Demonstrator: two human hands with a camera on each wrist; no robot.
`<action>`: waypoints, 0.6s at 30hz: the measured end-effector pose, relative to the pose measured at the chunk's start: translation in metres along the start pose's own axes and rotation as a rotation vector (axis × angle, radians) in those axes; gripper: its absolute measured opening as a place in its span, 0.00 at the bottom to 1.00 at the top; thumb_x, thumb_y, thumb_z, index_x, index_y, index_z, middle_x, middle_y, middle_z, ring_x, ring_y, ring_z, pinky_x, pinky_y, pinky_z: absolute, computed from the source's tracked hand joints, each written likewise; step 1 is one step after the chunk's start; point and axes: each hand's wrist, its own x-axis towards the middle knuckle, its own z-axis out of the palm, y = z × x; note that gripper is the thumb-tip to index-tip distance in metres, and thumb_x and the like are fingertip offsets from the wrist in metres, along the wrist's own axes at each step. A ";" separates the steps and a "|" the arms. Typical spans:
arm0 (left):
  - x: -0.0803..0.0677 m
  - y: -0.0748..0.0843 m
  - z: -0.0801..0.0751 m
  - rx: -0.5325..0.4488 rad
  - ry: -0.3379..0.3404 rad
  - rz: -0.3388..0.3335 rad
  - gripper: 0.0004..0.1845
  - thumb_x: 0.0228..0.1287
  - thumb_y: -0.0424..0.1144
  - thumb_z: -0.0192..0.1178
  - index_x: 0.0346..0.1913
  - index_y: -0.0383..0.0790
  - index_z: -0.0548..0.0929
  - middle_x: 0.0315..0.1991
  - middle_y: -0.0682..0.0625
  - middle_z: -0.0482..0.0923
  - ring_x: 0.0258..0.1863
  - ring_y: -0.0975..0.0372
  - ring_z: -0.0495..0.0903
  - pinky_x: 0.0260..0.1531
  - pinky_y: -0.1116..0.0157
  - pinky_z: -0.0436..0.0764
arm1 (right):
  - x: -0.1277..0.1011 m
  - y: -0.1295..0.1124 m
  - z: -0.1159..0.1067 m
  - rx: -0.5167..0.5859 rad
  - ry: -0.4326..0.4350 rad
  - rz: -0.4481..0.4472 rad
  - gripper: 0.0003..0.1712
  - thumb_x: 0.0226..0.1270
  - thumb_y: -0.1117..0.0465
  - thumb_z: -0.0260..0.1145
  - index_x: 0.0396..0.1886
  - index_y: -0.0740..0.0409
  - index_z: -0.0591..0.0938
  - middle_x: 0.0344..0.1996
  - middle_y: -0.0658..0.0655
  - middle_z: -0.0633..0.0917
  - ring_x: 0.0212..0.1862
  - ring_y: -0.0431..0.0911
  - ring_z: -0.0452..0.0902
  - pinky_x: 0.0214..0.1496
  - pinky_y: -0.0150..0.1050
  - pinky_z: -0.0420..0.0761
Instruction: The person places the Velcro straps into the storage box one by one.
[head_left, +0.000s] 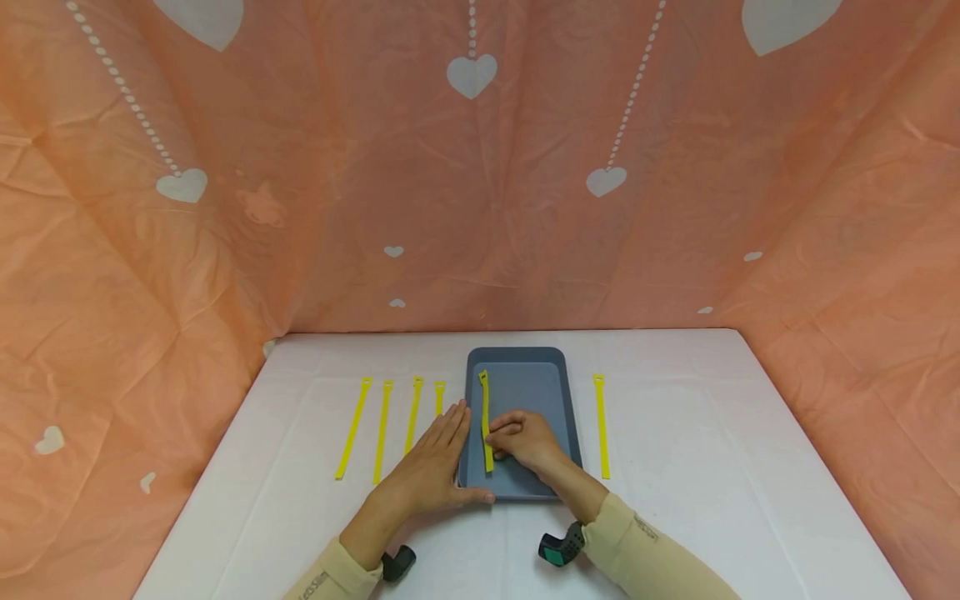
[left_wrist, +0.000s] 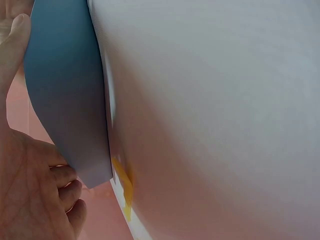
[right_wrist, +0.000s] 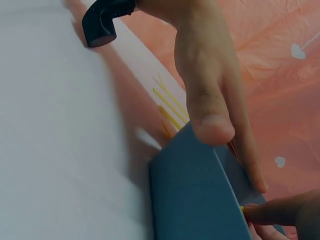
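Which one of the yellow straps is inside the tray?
The strap pinched by the right hand; the five other straps visible lie on the table.

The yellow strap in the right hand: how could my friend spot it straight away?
On the white table, find the blue-grey tray. Inside, toward its left side in the head view, is the yellow strap, pinched by the right hand. It's the only strap in the tray; the other straps lie outside it.

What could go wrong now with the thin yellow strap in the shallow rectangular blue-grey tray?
The right hand pinches the thin yellow strap below its middle, so its slotted head might swing askew. The left hand rests against the blue-grey tray on its left side; pressing harder could slide it toward the lone yellow strap at right.
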 end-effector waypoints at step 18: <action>0.000 -0.002 0.001 -0.007 0.003 0.013 0.71 0.60 0.77 0.67 0.86 0.31 0.45 0.88 0.38 0.38 0.88 0.48 0.39 0.84 0.47 0.50 | 0.007 0.002 0.007 -0.069 -0.046 -0.031 0.10 0.65 0.73 0.75 0.45 0.72 0.85 0.30 0.59 0.90 0.25 0.44 0.86 0.31 0.39 0.89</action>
